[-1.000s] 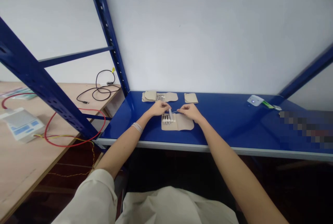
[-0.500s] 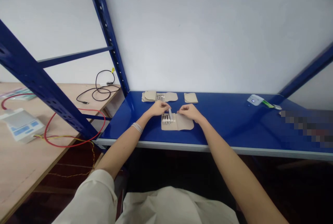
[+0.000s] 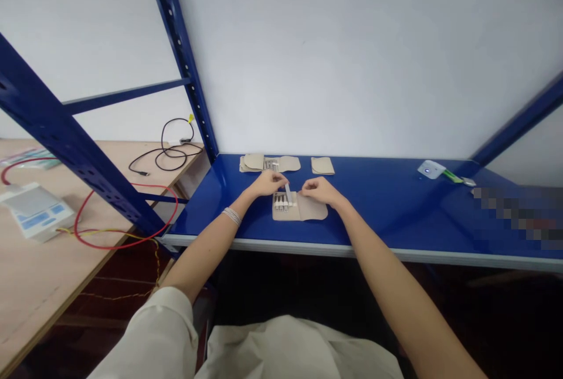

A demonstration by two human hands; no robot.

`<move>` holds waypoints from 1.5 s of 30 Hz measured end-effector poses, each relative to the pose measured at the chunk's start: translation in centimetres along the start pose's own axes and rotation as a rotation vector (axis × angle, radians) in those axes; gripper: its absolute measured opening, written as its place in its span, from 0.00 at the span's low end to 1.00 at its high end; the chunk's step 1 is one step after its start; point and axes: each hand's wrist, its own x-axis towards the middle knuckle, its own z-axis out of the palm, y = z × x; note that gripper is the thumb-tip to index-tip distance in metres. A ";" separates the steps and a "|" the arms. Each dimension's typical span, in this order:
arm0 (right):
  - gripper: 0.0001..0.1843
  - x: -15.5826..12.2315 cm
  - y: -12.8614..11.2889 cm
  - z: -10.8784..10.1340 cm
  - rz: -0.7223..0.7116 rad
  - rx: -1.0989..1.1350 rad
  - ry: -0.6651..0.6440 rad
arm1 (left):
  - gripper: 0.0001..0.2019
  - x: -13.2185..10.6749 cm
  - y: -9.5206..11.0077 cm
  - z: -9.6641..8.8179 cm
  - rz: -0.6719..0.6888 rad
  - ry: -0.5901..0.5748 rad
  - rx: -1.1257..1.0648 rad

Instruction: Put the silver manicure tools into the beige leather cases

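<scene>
Single head view, taken from above and behind the left grip [image 3: 267, 183] and the right grip [image 3: 323, 190], facing forward and down. Range: wide; both grips appear small, well away, near mid-frame. The shirt [image 3: 285, 349] shows nearest, behind the grips; blue tabletop [image 3: 387, 209] beneath them; wall [image 3: 352, 56] beyond.

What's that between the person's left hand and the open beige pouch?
A pale strip: the left hand pinches its upper end, and its lower end overlaps the open beige pouch in the head view. Whether it's tucked in, I can't tell.
</scene>
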 end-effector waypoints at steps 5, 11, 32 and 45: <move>0.12 0.0 -0.2 0.1 0.012 -0.013 0.016 | 0.14 0.0 -0.2 0.0 0.013 0.015 0.013; 0.16 0.0 0.0 0.2 0.023 -0.031 0.083 | 0.14 -0.1 -0.2 -0.1 0.029 0.012 0.031; 0.21 0.4 0.3 0.4 0.042 -0.127 0.280 | 0.14 0.0 0.0 0.0 0.023 0.021 0.030; 0.20 -0.3 -0.6 0.0 0.060 -0.070 0.125 | 0.13 0.2 -0.5 0.1 0.005 0.059 -0.012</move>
